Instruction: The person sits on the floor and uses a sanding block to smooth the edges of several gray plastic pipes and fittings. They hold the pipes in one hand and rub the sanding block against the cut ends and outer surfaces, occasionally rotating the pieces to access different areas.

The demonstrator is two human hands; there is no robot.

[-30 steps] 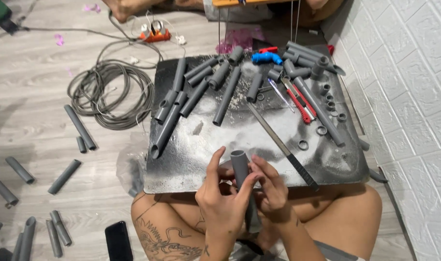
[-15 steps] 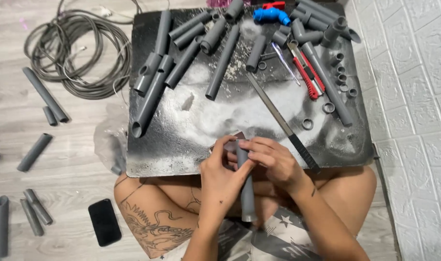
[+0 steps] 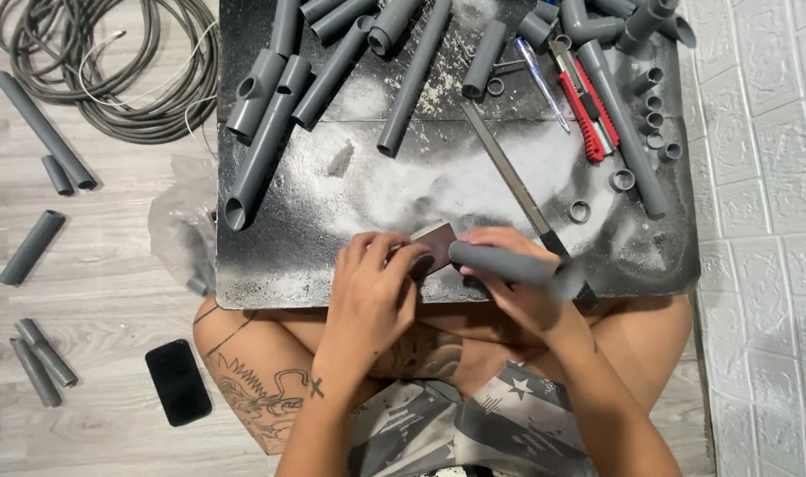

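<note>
My right hand [image 3: 520, 287] grips a short grey plastic pipe [image 3: 509, 263], held roughly level with one end pointing left. My left hand [image 3: 374, 287] pinches a small brown sheet of sandpaper [image 3: 437, 246] against that end of the pipe. Both hands hover over the near edge of a dark, dust-covered work board [image 3: 332, 221] that rests across my lap.
Many grey pipes and fittings [image 3: 332, 71] lie on the board's far half, with a long metal blade [image 3: 509, 177], a red cutter [image 3: 589, 110], a pen [image 3: 540, 84] and small pipe rings [image 3: 622, 179]. A coiled cable [image 3: 111, 79], loose pipe pieces [image 3: 32, 247] and a black phone [image 3: 178, 382] lie on the floor at left. A white wall [image 3: 765, 238] is at right.
The pipe has swung from upright to lying level in my right hand. My left hand has brought the sandpaper onto its end. The camera has tilted down and closer.
</note>
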